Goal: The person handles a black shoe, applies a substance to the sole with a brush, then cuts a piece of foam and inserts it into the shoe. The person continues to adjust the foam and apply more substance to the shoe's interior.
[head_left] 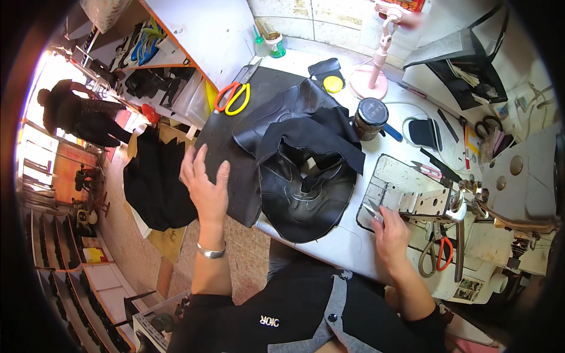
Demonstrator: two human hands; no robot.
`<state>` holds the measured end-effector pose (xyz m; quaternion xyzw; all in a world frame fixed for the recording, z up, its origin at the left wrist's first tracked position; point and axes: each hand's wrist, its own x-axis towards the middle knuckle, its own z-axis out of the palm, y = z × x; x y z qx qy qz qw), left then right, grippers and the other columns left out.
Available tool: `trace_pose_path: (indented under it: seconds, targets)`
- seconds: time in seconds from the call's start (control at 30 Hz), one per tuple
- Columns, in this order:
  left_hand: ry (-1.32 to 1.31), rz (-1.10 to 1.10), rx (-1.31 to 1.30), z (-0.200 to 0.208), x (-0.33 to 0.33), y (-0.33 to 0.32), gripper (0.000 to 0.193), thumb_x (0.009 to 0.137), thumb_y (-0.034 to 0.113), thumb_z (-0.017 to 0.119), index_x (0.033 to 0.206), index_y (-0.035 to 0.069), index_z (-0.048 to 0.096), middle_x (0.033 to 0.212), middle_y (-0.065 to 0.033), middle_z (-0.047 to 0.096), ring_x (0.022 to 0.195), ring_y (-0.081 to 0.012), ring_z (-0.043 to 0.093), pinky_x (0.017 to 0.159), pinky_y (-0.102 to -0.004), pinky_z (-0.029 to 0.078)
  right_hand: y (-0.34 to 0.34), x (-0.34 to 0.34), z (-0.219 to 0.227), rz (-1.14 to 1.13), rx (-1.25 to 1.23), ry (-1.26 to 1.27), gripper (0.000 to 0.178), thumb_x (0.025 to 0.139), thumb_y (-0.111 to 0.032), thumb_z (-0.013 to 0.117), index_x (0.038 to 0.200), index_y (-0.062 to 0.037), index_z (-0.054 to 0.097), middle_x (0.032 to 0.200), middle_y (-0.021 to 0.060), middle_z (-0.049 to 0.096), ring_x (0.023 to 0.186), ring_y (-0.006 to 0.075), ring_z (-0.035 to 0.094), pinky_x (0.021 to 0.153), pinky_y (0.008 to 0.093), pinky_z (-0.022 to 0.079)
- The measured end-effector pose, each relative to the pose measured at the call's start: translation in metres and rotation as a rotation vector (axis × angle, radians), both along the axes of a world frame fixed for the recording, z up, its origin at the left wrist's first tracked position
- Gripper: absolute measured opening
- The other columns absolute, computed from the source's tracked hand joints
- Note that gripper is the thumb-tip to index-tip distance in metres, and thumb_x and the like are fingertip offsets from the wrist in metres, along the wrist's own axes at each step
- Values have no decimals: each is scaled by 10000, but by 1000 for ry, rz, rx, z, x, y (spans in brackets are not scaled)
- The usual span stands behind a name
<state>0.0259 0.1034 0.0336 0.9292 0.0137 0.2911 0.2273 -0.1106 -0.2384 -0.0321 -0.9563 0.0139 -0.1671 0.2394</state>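
My left hand (205, 183) is raised left of the worktable, fingers spread and holding nothing. In front of me lies a stitched black leather piece (306, 206) with an opening and a dark fabric lining. Beneath and behind it is another black leather piece (268, 115), on a dark mat (238, 159). My right hand (392, 234) is closed around a small pointed metal tool (371, 213), probably snips; its handle is hidden by the fingers. That hand is at the near edge of the sewing machine's bed (385, 170), apart from the leather.
The sewing machine (521, 170) fills the right side, with scissors (436, 254) near it. Behind the leather are red-and-yellow scissors (233, 97), a dark jar (371, 115), a yellow lid (333, 84) and a pink stand (376, 73). A person (76, 115) stands at far left.
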Motion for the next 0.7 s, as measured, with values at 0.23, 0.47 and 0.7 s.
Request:
trace_pose_path:
  seconds: [0.23,0.47,0.7]
  targets:
    - [-80,-323,121,11,-14,-15,254,729,47,718,979,67,675,1245,-99,579,1230,-341,465,1024,-444,379,-8,-18,-22,-73,-83,64,329,798,-85,674,1112,-39,588,943,134,579,833,326,588,693,412,479]
    - [-148,-838,452,-1,20,-51,220,780,110,597,988,73,659,1123,-68,630,1139,-260,544,1012,-438,416,4,-9,-3,44,-105,-70,419,722,-58,705,1129,-35,608,1143,142,555,1030,336,534,866,439,447]
    - [11,-1101,808,5,54,-72,40,796,141,573,807,113,600,866,-29,537,1093,-207,520,1120,-476,274,38,12,20,281,18,-134,340,696,-45,714,1025,-37,630,1089,114,587,938,301,580,785,392,487]
